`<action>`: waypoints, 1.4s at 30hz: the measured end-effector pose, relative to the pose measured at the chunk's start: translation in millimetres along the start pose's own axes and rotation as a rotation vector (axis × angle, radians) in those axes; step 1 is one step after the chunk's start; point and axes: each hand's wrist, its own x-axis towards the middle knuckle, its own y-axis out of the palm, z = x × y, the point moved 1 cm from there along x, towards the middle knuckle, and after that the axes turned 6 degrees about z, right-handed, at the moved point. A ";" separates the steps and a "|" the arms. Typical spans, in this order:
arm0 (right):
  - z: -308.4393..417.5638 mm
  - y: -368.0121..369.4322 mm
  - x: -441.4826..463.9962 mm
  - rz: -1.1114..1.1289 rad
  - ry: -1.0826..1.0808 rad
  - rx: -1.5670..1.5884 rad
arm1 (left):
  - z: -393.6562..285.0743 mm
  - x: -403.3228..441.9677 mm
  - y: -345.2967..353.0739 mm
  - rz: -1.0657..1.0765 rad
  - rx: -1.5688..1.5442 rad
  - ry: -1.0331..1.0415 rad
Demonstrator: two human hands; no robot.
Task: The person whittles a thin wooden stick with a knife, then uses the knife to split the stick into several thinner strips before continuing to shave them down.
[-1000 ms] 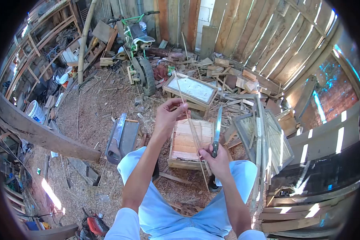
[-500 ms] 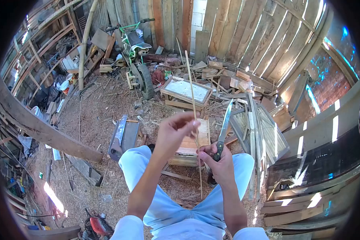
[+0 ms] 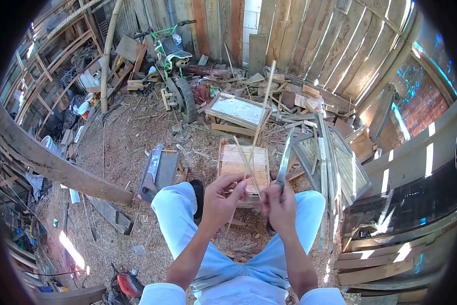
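Observation:
My left hand (image 3: pixel 223 201) is closed in a pinch on a thin wooden strip (image 3: pixel 264 109), which slants up and away to the right. A second thin strip piece (image 3: pixel 242 154) crosses it just above my fingers and runs down toward my right hand; I cannot tell whether the two are joined. In my right hand (image 3: pixel 280 204) is a knife (image 3: pixel 286 161), gripped by its handle with the blade pointing up and away. The fingertips of both hands are close together over a low wooden box (image 3: pixel 246 165) between my knees.
A handsaw (image 3: pixel 152 170) lies on a dark low stand at left. Beyond the box are a framed tray (image 3: pixel 238 109), scrap wood (image 3: pixel 289 96) and a green motorbike (image 3: pixel 175 66). Long slats (image 3: pixel 324 173) lean at right. A red power tool (image 3: pixel 129 285) sits at lower left.
The single upright strip now shows as two crossing slanted lengths. My left hand has come down toward me, and my right hand has turned, with the knife still in it.

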 end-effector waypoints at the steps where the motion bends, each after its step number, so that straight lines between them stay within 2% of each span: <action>1: 2.0 -4.4 0.4 0.000 0.000 -0.001 | -2.4 -0.1 0.7 0.013 -0.036 -0.036; 4: 12.9 -11.5 3.2 0.050 -0.117 -0.064 | -4.0 0.3 4.8 0.020 -0.139 -0.115; 6: 22.6 -10.8 7.7 0.040 -0.256 -0.240 | -15.2 -0.8 10.0 -0.002 -0.194 -0.149; 7: 22.2 -14.4 9.3 0.037 -0.255 -0.242 | -18.8 -1.2 11.7 -0.030 -0.247 -0.180; 9: 20.9 -22.9 12.0 0.076 -0.334 -0.331 | -18.4 -2.4 12.0 -0.031 -0.178 -0.147; 13: 32.6 -18.0 3.4 0.109 -0.282 -0.235 | -24.9 -7.6 13.4 -0.007 -0.131 -0.020; 15: 44.1 -14.8 -2.5 0.136 -0.194 0.013 | -33.3 -10.9 14.3 -0.001 -0.140 -0.041; 17: 52.3 -22.0 -2.8 0.170 -0.159 -0.020 | -35.5 -13.2 16.3 0.007 -0.150 -0.063; 19: 53.5 -23.8 -1.4 0.210 -0.128 -0.053 | -37.1 -13.6 17.7 -0.012 -0.070 0.046; 22: 52.3 -22.8 -1.4 0.230 -0.215 -0.025 | -39.4 -15.3 19.9 0.002 -0.032 0.099; 24: 56.4 -22.9 -2.2 0.340 -0.105 -0.122 | -43.7 -18.3 21.0 0.010 -0.023 0.071; 25: 59.8 -23.3 -2.4 0.337 -0.105 -0.124 | -45.6 -19.7 21.4 0.017 -0.012 0.044; 27: 64.7 -21.6 -2.7 0.510 -0.091 -0.256 | -47.2 -21.8 20.8 0.012 -0.012 0.043; 30: 65.2 -21.0 -3.1 0.520 -0.170 -0.248 | -50.3 -26.6 20.7 0.010 -0.044 0.035; 36: 72.7 -19.3 -7.4 0.560 -0.183 -0.313 | -59.2 -31.2 19.9 0.027 -0.058 0.027; 42: 70.2 -23.4 -6.4 0.571 -0.107 -0.215 | -57.8 -31.9 20.4 0.026 -0.041 0.103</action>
